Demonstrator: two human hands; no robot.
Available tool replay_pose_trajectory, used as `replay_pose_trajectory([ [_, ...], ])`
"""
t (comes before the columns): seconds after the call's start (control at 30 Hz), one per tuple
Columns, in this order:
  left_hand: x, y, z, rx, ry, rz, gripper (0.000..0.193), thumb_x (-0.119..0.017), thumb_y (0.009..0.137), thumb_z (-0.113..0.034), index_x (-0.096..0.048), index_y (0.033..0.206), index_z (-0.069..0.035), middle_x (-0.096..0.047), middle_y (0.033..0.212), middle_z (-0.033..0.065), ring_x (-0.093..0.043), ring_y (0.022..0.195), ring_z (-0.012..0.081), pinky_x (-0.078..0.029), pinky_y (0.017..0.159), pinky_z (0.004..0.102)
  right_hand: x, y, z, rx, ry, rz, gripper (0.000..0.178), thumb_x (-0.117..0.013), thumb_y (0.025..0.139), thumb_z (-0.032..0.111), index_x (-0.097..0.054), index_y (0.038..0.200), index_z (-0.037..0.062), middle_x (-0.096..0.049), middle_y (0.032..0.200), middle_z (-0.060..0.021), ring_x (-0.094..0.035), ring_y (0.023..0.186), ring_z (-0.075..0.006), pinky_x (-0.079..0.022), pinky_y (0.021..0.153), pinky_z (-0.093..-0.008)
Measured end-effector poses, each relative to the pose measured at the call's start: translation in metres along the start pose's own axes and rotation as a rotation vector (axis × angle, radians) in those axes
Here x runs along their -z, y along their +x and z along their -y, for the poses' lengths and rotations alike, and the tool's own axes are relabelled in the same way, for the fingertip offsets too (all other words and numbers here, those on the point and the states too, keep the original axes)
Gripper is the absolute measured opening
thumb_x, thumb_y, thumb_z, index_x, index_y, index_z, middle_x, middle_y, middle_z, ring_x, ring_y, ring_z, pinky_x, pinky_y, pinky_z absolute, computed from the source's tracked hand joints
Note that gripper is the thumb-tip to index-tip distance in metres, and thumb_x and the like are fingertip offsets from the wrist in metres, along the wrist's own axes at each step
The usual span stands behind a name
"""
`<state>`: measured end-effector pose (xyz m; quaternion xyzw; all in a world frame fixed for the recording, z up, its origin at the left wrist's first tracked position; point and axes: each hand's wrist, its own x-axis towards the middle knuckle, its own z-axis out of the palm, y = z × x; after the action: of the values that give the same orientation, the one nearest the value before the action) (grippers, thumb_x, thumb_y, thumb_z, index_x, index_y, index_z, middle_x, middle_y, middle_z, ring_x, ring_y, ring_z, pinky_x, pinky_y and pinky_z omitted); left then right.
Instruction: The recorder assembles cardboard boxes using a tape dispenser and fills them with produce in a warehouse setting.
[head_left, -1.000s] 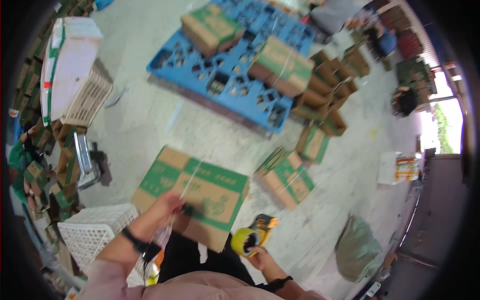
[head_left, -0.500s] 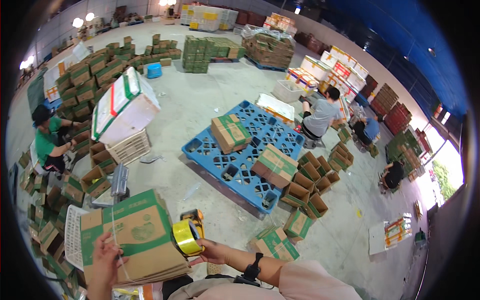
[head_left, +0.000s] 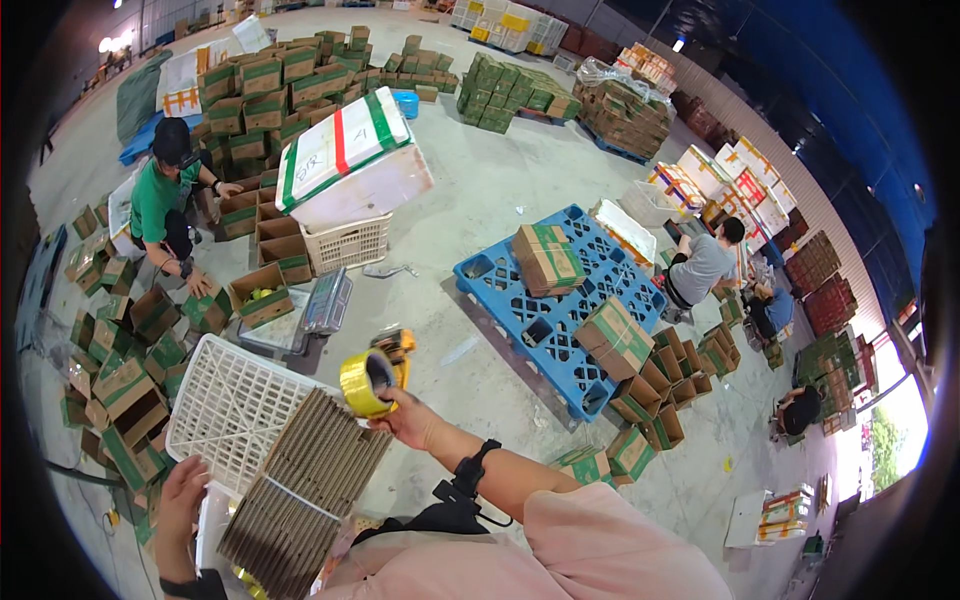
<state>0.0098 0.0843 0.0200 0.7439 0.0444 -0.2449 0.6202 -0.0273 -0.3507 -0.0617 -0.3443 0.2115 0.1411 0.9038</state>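
Observation:
My right hand is closed around a tape dispenser loaded with a roll of yellow tape, held up above the floor. Below it, a strapped bundle of flattened cardboard cartons stands with its layered brown edges facing up, a pale strap across it. It rests against an upturned-looking white plastic crate. On the bundle's left side, my left hand is open, fingers stretched out and apart from the cartons. What lies under the bundle is mostly hidden.
A blue pallet ahead carries two cartons. A white foam box sits on a cream crate. At left a person in green handles cartons among many open boxes. Further people sit at right, near a grey shirt.
The carton bundle has turned from its green printed face to its layered edges. My left hand has come off it. The scene has shifted right in view; the tape dispenser stays in my right hand.

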Motion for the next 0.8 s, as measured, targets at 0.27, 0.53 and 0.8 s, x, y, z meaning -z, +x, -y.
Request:
replay_pose_trajectory([
  [0.27,-0.002,-0.035,0.193,0.198,-0.531,-0.514,0.049,-0.046,0.096,-0.037,-0.044,0.134,-0.006,-0.051,0.127,0.0051,-0.049,0.115,0.0177,-0.039,0.098,0.0331,-0.016,0.07,-0.008,-0.003,-0.145,-0.165,0.056,-0.038,0.089,0.048,-0.054,0.123,0.0059,-0.062,0.115,-0.0056,-0.058,0.093,-0.0157,-0.047,0.083,-0.0312],
  [0.53,0.008,0.015,0.235,-0.11,-1.053,-0.541,0.042,-0.042,0.097,-0.035,-0.047,0.13,-0.009,-0.055,0.124,0.0048,-0.055,0.108,0.0184,-0.045,0.094,0.034,-0.076,0.205,-0.007,-0.195,-0.267,-0.039,0.048,-0.049,0.083,0.046,-0.06,0.109,0.0073,-0.065,0.101,-0.0057,-0.06,0.087,-0.0172,-0.045,0.072,-0.0263],
  [0.8,-0.041,0.024,0.21,-0.076,-1.428,-0.799,0.042,-0.038,0.099,-0.033,-0.043,0.133,-0.01,-0.052,0.131,0.0088,-0.052,0.115,0.023,-0.044,0.098,0.0384,-0.054,0.25,-0.033,-0.141,-0.189,-0.032,0.04,-0.054,0.086,0.041,-0.058,0.107,0.0075,-0.063,0.097,-0.0068,-0.061,0.086,-0.0223,-0.048,0.078,-0.035],
])
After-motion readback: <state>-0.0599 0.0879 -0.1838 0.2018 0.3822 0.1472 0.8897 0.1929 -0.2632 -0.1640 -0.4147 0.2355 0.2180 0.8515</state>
